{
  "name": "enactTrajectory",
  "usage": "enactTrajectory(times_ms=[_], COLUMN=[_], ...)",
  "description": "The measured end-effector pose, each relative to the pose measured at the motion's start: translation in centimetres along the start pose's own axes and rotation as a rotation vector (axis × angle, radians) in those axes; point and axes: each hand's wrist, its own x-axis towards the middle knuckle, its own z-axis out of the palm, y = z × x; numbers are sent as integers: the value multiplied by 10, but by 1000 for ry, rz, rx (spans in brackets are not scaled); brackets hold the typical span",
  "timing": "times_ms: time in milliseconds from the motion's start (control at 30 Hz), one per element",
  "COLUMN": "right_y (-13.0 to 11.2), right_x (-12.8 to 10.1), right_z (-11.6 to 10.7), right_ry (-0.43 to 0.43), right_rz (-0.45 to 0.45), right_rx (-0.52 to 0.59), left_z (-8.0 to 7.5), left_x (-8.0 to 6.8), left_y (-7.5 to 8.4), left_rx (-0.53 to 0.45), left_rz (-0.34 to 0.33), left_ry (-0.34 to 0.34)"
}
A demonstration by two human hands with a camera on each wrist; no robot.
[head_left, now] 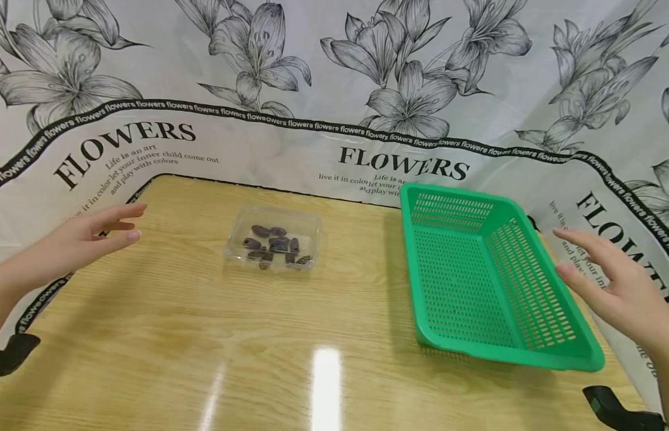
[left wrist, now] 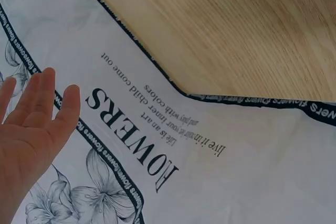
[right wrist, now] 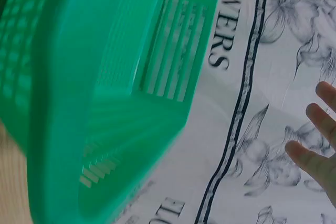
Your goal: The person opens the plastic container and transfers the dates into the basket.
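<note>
My left hand (head_left: pixel 78 242) hovers over the table's left side with fingers extended and nothing in it; the left wrist view shows the same spread hand (left wrist: pixel 37 124). To its right, a clear plastic box (head_left: pixel 236 239) stands on the table and has several small dark oval pieces (head_left: pixel 279 244) in it, perhaps dried fruit. On the right stands a green slotted plastic basket (head_left: pixel 463 287) with nothing inside. Just beyond its right rim, my right hand (head_left: pixel 620 287) is held in the air, fingers loosely stretched and apart from the basket. In the right wrist view, fingertips (right wrist: pixel 302 153) show at the edge.
The wood-grain table (head_left: pixel 232 341) reflects a bright strip of light near its front. A white cloth (head_left: pixel 291 149) with printed flowers and lettering rises behind the table and along its sides. Dark wrist-mount parts (head_left: pixel 617 410) show at the lower corners.
</note>
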Motion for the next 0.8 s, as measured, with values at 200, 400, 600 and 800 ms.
enactTrajectory(times_ms=[200, 400, 600, 800], right_y=[-34, -76, -115, -145], right_x=[12, 27, 46, 62], right_z=[15, 34, 58, 95], right_ry=[29, 75, 109, 48], right_rz=[-86, -302, -456, -564], right_rx=[99, 111, 167, 119], left_z=[14, 41, 71, 90], left_x=[4, 13, 28, 36], left_y=[0, 3, 10, 15], left_rx=[-106, -302, -582, -702], left_rz=[30, 9, -90, -233], left_ry=[-17, -80, -179, -225])
